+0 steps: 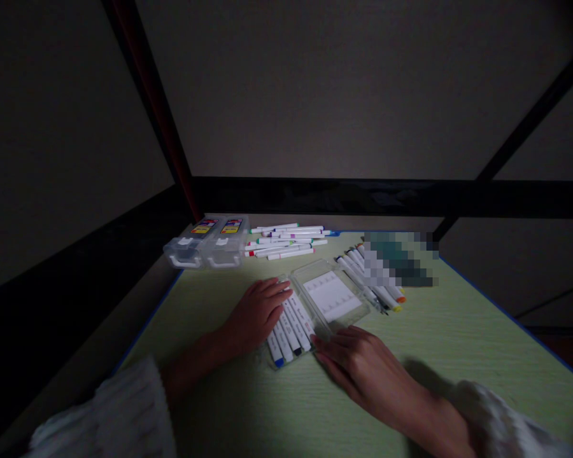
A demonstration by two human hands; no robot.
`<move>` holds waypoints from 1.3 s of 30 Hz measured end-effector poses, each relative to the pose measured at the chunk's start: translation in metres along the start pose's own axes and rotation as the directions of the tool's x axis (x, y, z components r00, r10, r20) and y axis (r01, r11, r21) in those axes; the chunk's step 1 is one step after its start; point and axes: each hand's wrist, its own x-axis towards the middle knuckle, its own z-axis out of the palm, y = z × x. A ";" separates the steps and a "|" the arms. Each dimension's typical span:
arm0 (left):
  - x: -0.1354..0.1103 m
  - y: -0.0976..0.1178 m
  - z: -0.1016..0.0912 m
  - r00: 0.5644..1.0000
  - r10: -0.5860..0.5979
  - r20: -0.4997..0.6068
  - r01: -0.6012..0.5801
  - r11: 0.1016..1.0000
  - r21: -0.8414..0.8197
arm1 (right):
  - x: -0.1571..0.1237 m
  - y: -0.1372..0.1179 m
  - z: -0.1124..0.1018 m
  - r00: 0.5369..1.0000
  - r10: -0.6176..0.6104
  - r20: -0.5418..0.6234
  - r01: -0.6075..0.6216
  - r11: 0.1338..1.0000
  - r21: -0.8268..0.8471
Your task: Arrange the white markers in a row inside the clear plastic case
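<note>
An open clear plastic marker case [332, 299] lies on the pale green table [458, 343], its lid folded back to the right. Several white markers [289, 331] lie side by side in its left half. My left hand [255, 312] rests flat over those markers, fingers stretched out. My right hand [358, 366] lies palm down at the case's near edge, fingertips touching the clear plastic, fingers extended. Both wrists wear white knit sleeves.
Two closed clear marker cases [207, 245] stand at the far left. A heap of loose white markers [286, 242] lies behind the open case; a row of more markers [372, 280] lies to its right beside a blurred patch. Dark frame bars rise beyond the table.
</note>
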 end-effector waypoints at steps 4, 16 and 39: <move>0.000 -0.001 0.001 1.000 0.000 0.008 -0.001 1.000 0.012 | 0.000 0.000 -0.001 1.000 0.004 0.004 -0.004 1.000 -0.005; 0.000 0.001 -0.002 1.000 0.010 0.017 -0.010 0.999 0.033 | 0.000 0.001 0.000 1.000 -0.004 0.001 0.004 1.000 -0.024; 0.001 -0.001 0.000 0.999 0.038 -0.006 -0.038 0.999 0.024 | -0.001 0.000 0.000 1.000 0.008 0.007 -0.007 1.000 -0.022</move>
